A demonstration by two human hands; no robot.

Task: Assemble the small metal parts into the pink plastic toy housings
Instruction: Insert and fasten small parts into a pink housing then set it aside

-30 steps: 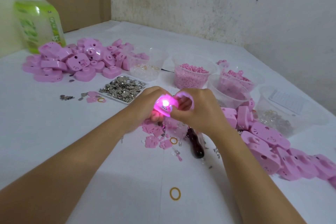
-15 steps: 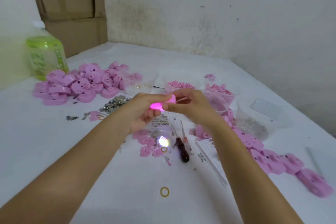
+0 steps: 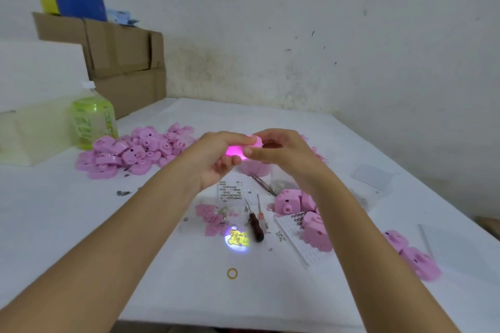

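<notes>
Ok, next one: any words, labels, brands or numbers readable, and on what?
Nothing can be read.
Green bottle label: print too blurred.
Light spot on the table: yellow picture with marks, illegible.
Pink toy housing, held by left hand and right hand: no print visible.
Blue sheet on the cardboard boxes: no print legible.

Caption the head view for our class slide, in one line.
Left hand and right hand grip a glowing pink housing above the table; a light spot lies beside the screwdriver.

Glowing pink housing (image 3: 234,150), green bottle (image 3: 93,121), white table (image 3: 81,224), yellow ring (image 3: 232,273)
</notes>
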